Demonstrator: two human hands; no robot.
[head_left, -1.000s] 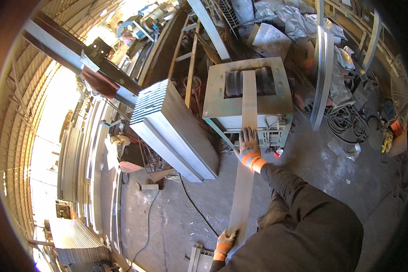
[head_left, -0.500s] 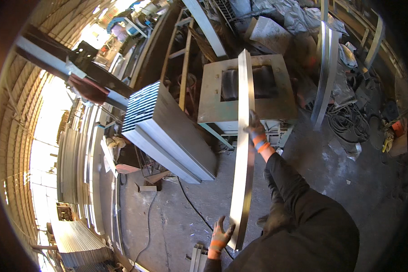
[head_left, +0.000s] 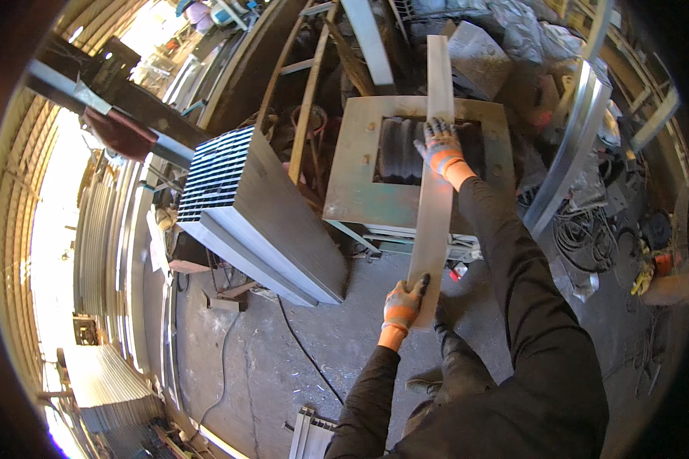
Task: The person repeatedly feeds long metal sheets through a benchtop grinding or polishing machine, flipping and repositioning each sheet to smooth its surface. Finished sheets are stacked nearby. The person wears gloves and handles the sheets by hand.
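A long, flat-faced metal profile [head_left: 435, 206] lies across the top of a greenish-grey machine [head_left: 348, 183], over a rectangular opening where a dark, ribbed roll [head_left: 400, 149] shows. My left hand [head_left: 403, 306], in an orange and grey glove, is closed around the profile's near end with the thumb on its top face. Farther up, above the opening, my gloved right hand [head_left: 441, 148] rests flat on the profile with its fingers spread. The profile's far end sticks out past the machine's back edge.
A tall stack of metal profiles [head_left: 283, 222] stands left of the machine. More profiles [head_left: 566, 149] lean at the right, near coiled cables [head_left: 582, 237]. Several short profiles [head_left: 311, 432] lie on the floor near me, and a black cable [head_left: 302, 344] crosses it.
The profile has moved forward and been laid across the machine, its broad face now up. My right hand has shifted from its side to its top; my left hand has advanced and closed on it.
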